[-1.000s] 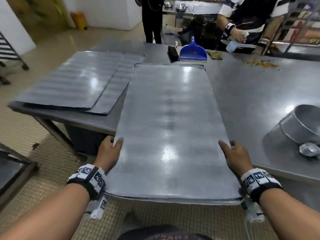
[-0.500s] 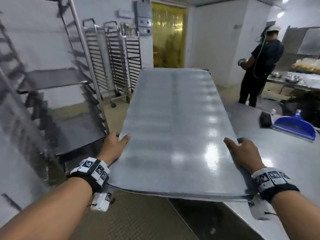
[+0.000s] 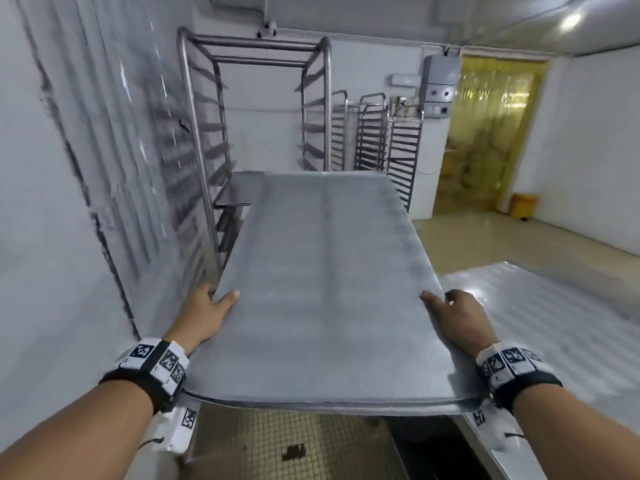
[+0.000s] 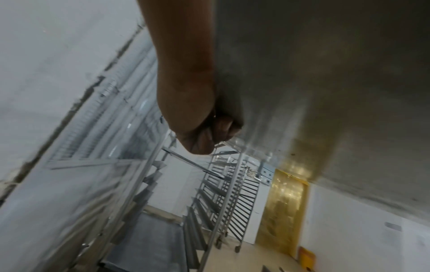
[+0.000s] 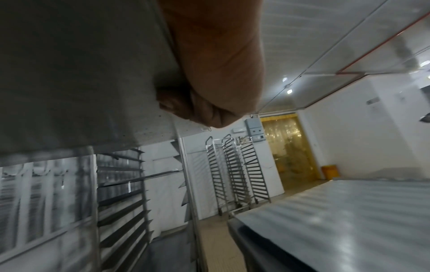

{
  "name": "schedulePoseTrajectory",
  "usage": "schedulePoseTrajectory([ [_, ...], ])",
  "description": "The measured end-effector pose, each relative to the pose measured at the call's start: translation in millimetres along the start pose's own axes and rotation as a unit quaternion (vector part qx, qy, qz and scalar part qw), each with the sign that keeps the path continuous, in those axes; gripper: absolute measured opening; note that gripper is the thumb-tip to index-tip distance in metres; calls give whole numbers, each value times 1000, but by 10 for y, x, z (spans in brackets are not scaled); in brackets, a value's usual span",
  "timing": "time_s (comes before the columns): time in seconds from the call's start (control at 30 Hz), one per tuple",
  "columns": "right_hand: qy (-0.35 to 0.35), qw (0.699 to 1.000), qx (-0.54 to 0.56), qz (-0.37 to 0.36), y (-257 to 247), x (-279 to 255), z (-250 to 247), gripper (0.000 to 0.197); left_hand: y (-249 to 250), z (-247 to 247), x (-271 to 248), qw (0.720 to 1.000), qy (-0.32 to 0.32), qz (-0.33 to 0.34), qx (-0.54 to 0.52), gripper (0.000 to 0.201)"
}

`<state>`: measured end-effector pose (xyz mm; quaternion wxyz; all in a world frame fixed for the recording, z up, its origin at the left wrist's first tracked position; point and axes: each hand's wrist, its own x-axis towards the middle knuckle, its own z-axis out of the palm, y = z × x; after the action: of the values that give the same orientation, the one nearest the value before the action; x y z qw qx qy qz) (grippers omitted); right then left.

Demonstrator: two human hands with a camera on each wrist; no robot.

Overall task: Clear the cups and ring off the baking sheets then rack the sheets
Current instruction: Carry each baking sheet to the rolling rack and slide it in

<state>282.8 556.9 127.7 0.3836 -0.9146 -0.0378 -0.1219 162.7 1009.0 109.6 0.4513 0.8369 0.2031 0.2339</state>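
I carry a long grey baking sheet (image 3: pixel 322 289) level in front of me, clear of the table. My left hand (image 3: pixel 207 311) grips its left edge, thumb on top and fingers curled underneath (image 4: pixel 223 128). My right hand (image 3: pixel 457 315) grips the right edge the same way, with its fingers under the sheet (image 5: pixel 177 104). The sheet's far end points toward a tall steel tray rack (image 3: pixel 256 133), which holds a sheet (image 3: pixel 239 192) on one rail. From below, the sheet's underside (image 4: pixel 325 73) (image 5: pixel 81 73) fills the wrist views.
A white wall (image 3: pixel 52 202) runs close on my left. The steel table with another sheet (image 3: pixel 540 313) lies to my right. Several empty racks (image 3: pixel 377 140) stand at the back wall beside a yellow strip-curtain doorway (image 3: pixel 485 133). Tiled floor (image 3: pixel 277 445) lies below.
I have turned left from the table with the sheet held in both hands; the tall rack has come to stand straight ahead. Both grips are unchanged.
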Motion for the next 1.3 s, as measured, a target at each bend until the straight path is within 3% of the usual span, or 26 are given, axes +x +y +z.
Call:
schedulePoseTrajectory([
  [0.17, -64, 998, 1, -18, -251, 537, 790, 56, -424, -190, 362, 999, 25, -38, 25, 32],
  [0.23, -89, 996, -1, -31, -326, 647, 1014, 50, -593, -238, 451, 998, 20, -60, 28, 42],
  [0.3, -112, 992, 2, -49, -344, 727, 1212, 39, -834, -258, 558, 996, 20, -78, 36, 69],
  [0.37, -135, 989, -4, -57, -304, 811, 1390, 40, -987, -249, 615, 994, 14, -100, 44, 81],
  [0.47, -154, 987, -4, -33, -185, 941, 1626, 56, -1051, -214, 655, 991, 11, -114, 66, 63],
  [0.57, -167, 986, -1, -22, -129, 1063, 1824, 63, -1130, -161, 745, 987, 10, -133, 90, 70],
  [0.77, -167, 986, 12, -24, -205, 1322, 2002, 53, -1137, -46, 1011, 985, 22, -149, 88, 72],
  [0.93, -177, 984, 18, -24, -235, 1751, 2202, 50, -1108, 154, 1367, 983, 31, -158, 94, 64],
  [1.3, -198, 980, 12, -15, -196, 2784, 2890, 44, -1354, 694, 2306, 975, 44, -194, 103, 69],
])
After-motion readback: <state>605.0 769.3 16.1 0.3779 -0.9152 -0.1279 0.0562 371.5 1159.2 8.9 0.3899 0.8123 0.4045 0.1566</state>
